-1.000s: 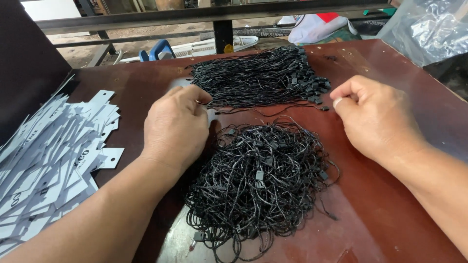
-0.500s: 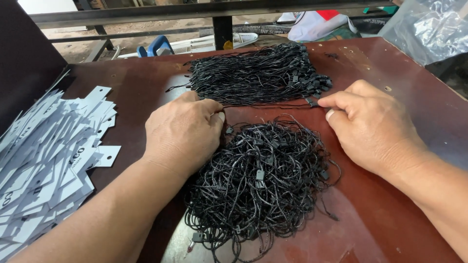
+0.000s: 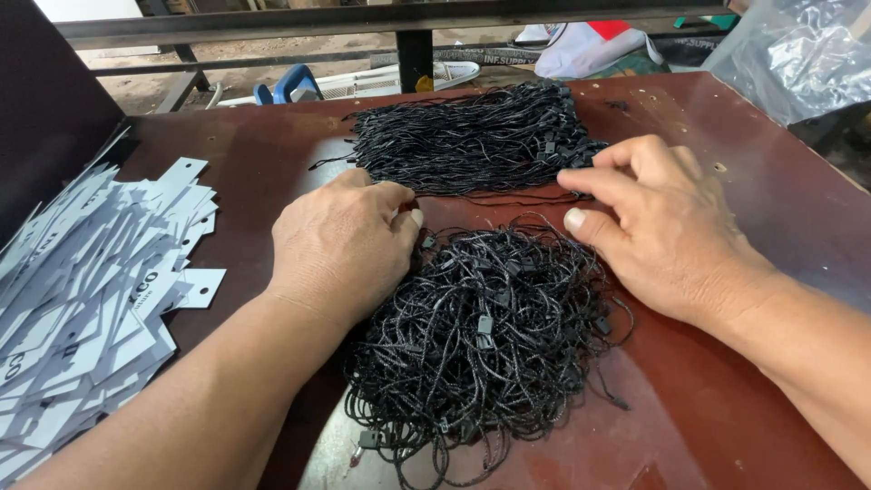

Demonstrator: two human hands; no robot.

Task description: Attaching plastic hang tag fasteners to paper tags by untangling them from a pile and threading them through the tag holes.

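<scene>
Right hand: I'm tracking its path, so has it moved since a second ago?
Yes. The right hand slid left along the neat string bundle, closer to the left hand.

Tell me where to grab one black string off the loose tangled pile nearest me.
Pinch a loop at the far rim of the tangled pile, probably from above, between the left hand and right hand. Strands there stick out singly; the middle is knotted.

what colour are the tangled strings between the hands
Black; the tangled strings show best in the head view.
</scene>
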